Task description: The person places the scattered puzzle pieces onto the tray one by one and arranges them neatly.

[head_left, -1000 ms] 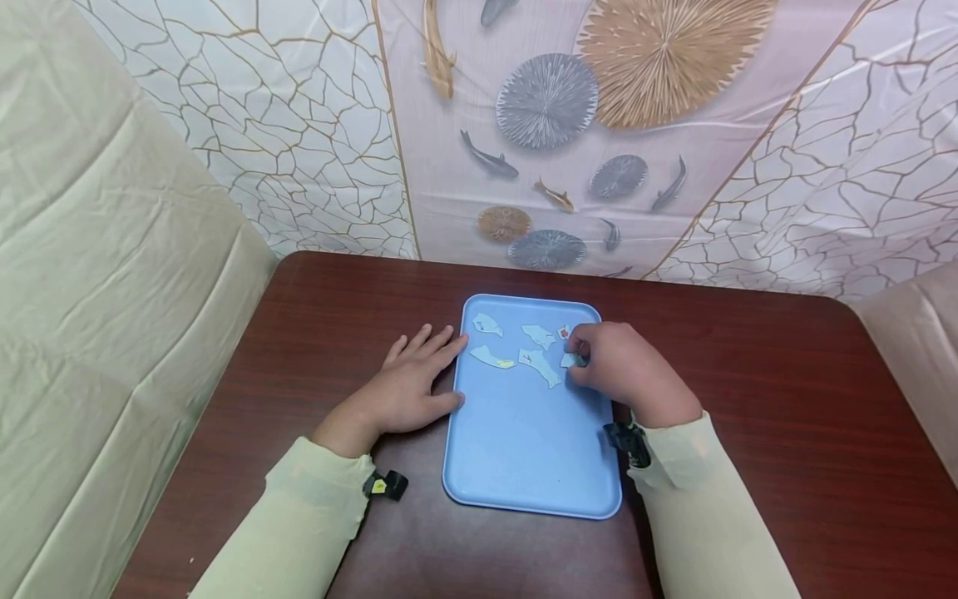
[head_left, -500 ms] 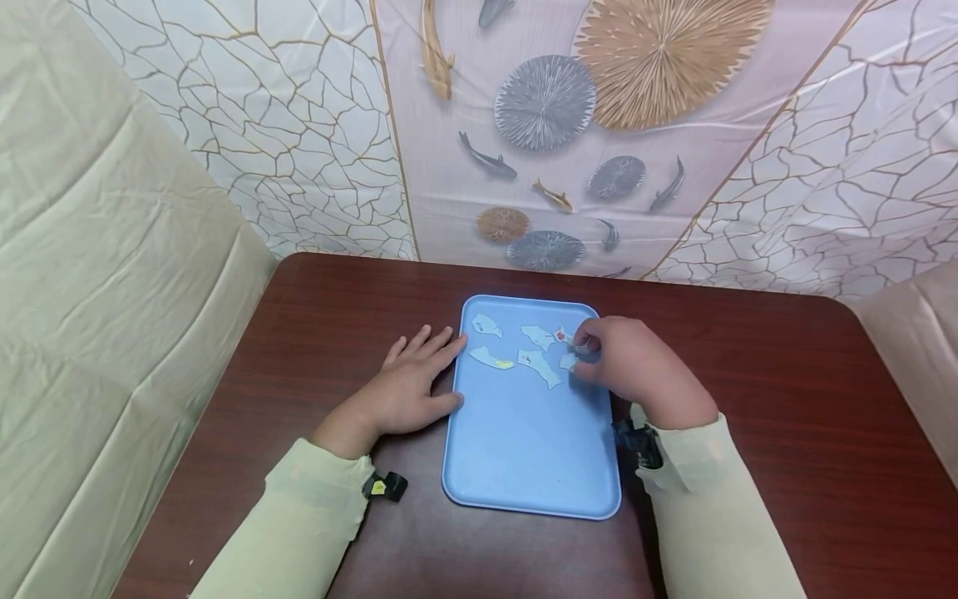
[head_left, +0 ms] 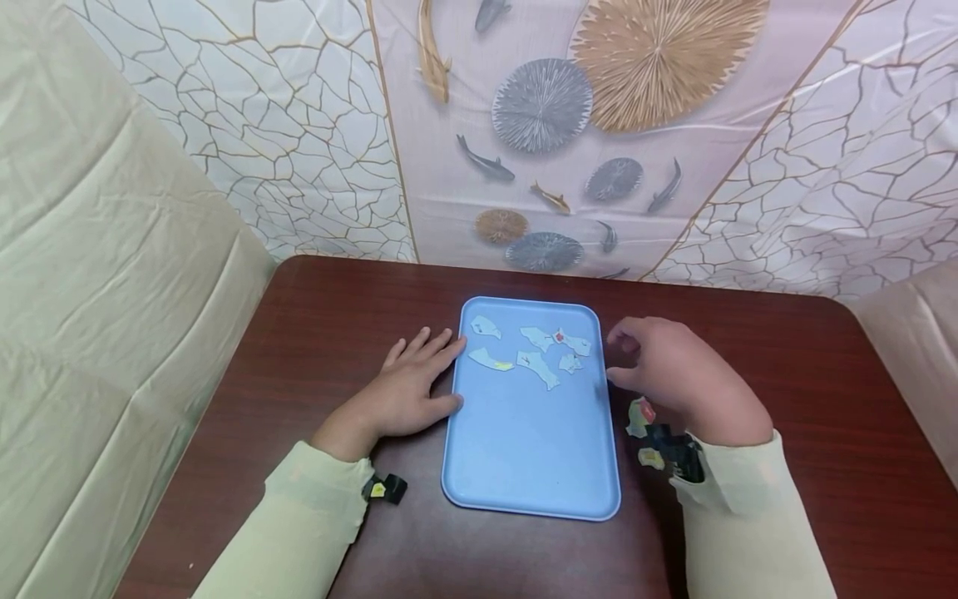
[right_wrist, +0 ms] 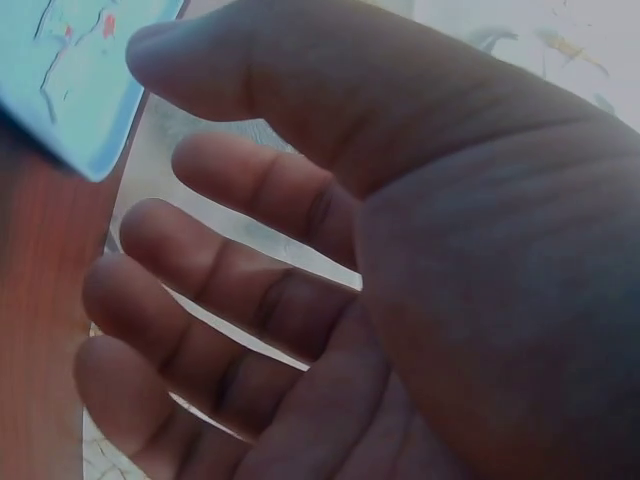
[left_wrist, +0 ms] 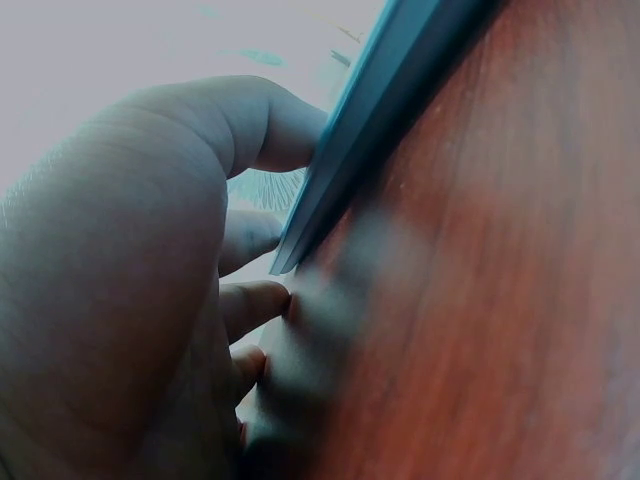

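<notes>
A light blue tray (head_left: 531, 449) lies on the table, with several thin, irregular pale-blue pieces in its far half. Among them are one with a red mark (head_left: 573, 343), a small one (head_left: 570, 363) just below it and a curved one with a yellow patch (head_left: 491, 360). My left hand (head_left: 404, 383) is spread flat at the tray's left side; its thumb and a finger touch the rim (left_wrist: 345, 120) in the left wrist view. Just off the tray's right rim hovers my right hand (head_left: 662, 366), fingers loosely bent. The right wrist view shows nothing between those fingers (right_wrist: 230, 170).
Beside the tray on the right, a piece with green and pink (head_left: 639, 416) and a piece with yellow (head_left: 651, 457) lie near the right wrist's camera strap. A patterned curtain (head_left: 449, 183) hangs behind the dark red-brown table (head_left: 337, 308).
My right hand has let go of a piece and moved right, off the tray. The red-marked piece now shows fully near the small one, and pieces on the table have come into sight. The left hand stays.
</notes>
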A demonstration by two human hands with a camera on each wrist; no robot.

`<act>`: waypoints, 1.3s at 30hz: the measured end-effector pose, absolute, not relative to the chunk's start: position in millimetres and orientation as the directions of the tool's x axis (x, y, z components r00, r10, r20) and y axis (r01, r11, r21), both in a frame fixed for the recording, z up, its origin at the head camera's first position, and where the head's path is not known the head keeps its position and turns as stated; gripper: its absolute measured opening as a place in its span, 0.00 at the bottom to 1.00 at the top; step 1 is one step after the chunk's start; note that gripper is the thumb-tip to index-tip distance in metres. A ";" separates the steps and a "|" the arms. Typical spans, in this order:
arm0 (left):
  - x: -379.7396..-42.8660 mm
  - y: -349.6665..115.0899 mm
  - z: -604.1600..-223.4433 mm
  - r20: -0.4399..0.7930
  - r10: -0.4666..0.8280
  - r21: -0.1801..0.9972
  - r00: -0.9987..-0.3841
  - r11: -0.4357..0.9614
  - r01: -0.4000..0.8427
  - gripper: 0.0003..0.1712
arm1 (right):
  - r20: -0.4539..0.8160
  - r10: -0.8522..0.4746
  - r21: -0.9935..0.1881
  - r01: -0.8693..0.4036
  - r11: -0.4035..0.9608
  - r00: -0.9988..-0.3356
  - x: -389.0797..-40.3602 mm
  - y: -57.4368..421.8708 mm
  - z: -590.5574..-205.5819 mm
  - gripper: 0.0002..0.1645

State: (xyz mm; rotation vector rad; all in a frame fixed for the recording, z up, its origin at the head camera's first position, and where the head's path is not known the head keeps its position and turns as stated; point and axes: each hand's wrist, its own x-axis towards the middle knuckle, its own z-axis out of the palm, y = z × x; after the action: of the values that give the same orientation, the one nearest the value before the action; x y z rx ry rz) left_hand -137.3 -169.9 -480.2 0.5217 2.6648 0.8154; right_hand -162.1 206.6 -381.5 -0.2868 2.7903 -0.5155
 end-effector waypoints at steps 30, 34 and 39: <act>-137.6 -170.1 -482.3 -0.173 0.427 0.576 -0.888 0.775 0.260 0.52 | -0.438 -0.264 -0.362 -0.100 0.927 -0.859 -150.4 238.7 -403.9 0.30; -137.8 -170.1 -481.2 -0.177 0.431 0.581 -0.885 0.771 0.259 0.52 | -0.438 -0.254 -0.353 -0.095 0.931 -0.862 -150.2 239.5 -406.8 0.29; -137.2 -169.9 -479.2 -0.185 0.430 0.585 -0.884 0.770 0.253 0.52 | -0.461 -0.237 -0.333 -0.081 0.939 -0.855 -149.8 237.9 -408.3 0.29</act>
State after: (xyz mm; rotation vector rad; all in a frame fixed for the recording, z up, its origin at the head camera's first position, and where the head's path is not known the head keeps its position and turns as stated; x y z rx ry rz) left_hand -137.2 -169.9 -479.2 0.5271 2.6569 0.8143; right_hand -149.8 237.9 -408.3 -0.2269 2.5809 -0.4144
